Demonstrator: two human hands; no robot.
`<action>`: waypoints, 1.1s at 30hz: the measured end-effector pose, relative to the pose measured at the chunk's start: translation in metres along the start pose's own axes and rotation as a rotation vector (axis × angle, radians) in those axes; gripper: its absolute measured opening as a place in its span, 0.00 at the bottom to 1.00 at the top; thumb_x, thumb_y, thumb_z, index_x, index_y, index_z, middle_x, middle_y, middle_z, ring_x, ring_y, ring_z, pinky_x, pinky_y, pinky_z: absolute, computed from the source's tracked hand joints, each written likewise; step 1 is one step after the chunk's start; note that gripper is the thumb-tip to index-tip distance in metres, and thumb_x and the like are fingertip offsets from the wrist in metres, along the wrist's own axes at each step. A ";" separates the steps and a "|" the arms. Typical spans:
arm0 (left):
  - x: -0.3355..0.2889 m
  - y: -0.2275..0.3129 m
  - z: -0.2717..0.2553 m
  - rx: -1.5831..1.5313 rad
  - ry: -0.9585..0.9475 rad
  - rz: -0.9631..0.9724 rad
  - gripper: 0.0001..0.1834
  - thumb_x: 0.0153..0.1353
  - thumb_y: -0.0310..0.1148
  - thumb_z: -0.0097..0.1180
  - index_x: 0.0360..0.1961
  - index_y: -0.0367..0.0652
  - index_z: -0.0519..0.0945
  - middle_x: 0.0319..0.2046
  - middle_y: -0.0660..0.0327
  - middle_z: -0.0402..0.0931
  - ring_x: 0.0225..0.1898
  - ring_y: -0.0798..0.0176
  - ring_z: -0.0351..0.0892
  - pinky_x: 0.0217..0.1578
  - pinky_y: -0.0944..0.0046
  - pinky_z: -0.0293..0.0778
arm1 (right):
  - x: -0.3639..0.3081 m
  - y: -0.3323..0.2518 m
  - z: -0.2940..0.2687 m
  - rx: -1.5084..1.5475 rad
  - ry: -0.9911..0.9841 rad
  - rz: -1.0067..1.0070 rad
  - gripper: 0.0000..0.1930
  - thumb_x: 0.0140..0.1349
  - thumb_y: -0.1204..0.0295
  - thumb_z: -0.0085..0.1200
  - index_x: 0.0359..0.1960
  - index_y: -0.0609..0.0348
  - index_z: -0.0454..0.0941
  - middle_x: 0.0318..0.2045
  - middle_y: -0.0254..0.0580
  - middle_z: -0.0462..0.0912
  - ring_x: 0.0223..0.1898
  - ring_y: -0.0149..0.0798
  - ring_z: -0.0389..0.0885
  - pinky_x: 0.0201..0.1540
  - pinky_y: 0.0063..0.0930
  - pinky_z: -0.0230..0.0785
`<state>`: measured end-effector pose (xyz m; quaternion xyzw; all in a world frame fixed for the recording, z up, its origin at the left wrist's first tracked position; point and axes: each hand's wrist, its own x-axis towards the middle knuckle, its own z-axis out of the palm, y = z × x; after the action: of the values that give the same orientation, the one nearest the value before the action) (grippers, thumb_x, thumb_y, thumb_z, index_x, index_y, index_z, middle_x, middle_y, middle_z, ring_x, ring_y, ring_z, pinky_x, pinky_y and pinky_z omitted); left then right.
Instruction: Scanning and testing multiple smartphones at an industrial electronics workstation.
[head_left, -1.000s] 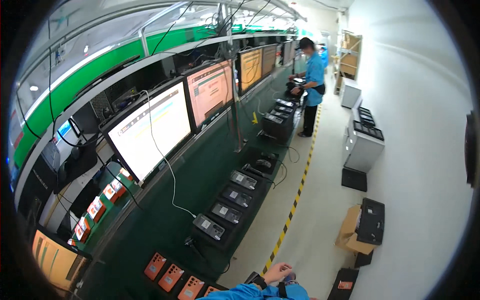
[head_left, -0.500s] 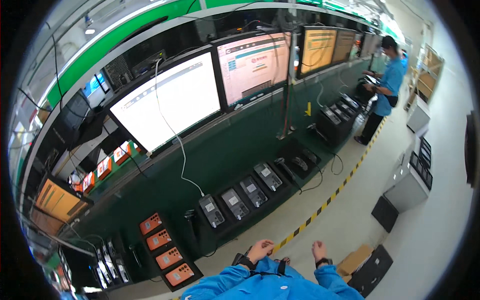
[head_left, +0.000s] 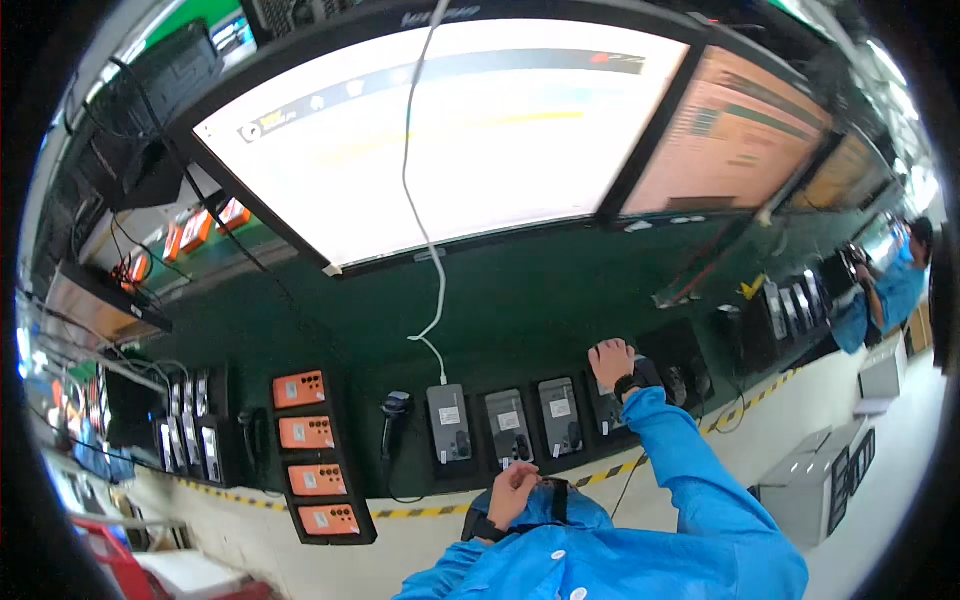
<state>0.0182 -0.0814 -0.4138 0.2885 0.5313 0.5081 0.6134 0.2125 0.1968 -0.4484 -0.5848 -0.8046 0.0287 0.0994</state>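
Observation:
My right hand (head_left: 611,364) reaches forward over the far end of the rightmost grey phone (head_left: 610,412), fingers stretched out and somewhat apart. The hand and sleeve hide part of that phone; contact is hard to make out. My left hand (head_left: 513,494) is close to my body, loosely curled with nothing visible in it, just below the near end of the second grey phone (head_left: 508,425). The third grey phone (head_left: 560,415) lies between them. A white cable (head_left: 433,270) runs down to the leftmost grey phone (head_left: 450,422). All lie in a black tray.
A handheld scanner (head_left: 394,415) lies left of the grey phones. Beside it, a black tray (head_left: 360,505) holds several orange phones (head_left: 306,432). A large monitor (head_left: 470,150) stands behind. At the far right works another person (head_left: 890,295). Yellow-black floor tape (head_left: 430,511) runs along the table.
My view has swung left and closer to the bench. My right hand has moved from beside my body forward onto the rightmost grey phone. My left hand stays near my body.

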 end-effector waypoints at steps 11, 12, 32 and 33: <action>0.035 0.024 0.017 -0.003 0.248 -0.090 0.06 0.59 0.24 0.50 0.38 0.38 0.75 0.29 0.61 0.78 0.28 0.71 0.74 0.30 0.73 0.70 | -0.010 0.029 -0.019 0.513 0.370 0.200 0.12 0.61 0.66 0.43 0.36 0.60 0.75 0.34 0.48 0.77 0.41 0.53 0.72 0.45 0.43 0.62; 0.039 0.025 0.024 0.014 0.251 -0.087 0.06 0.59 0.25 0.50 0.38 0.38 0.74 0.30 0.61 0.78 0.28 0.71 0.74 0.30 0.72 0.71 | -0.023 0.042 -0.019 0.465 0.423 0.256 0.12 0.60 0.65 0.45 0.38 0.62 0.73 0.34 0.49 0.76 0.41 0.53 0.72 0.45 0.43 0.61; 0.091 -0.021 0.135 0.575 0.090 0.042 0.17 0.52 0.25 0.56 0.45 0.43 0.72 0.45 0.57 0.70 0.33 0.62 0.74 0.33 0.66 0.72 | -0.091 0.114 -0.059 1.726 -0.359 0.606 0.18 0.50 0.81 0.52 0.39 0.56 0.59 0.22 0.38 0.69 0.19 0.32 0.69 0.18 0.27 0.62; 0.090 -0.022 0.135 0.573 0.088 0.047 0.17 0.52 0.25 0.56 0.45 0.43 0.72 0.45 0.57 0.70 0.33 0.62 0.74 0.33 0.66 0.72 | -0.096 0.108 -0.076 1.791 -0.368 0.547 0.18 0.50 0.83 0.51 0.40 0.55 0.59 0.21 0.37 0.68 0.17 0.29 0.68 0.15 0.24 0.59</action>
<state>0.1453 0.0201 -0.4290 0.4400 0.6726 0.3634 0.4711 0.3565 0.1350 -0.4039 -0.4456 -0.3222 0.7478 0.3721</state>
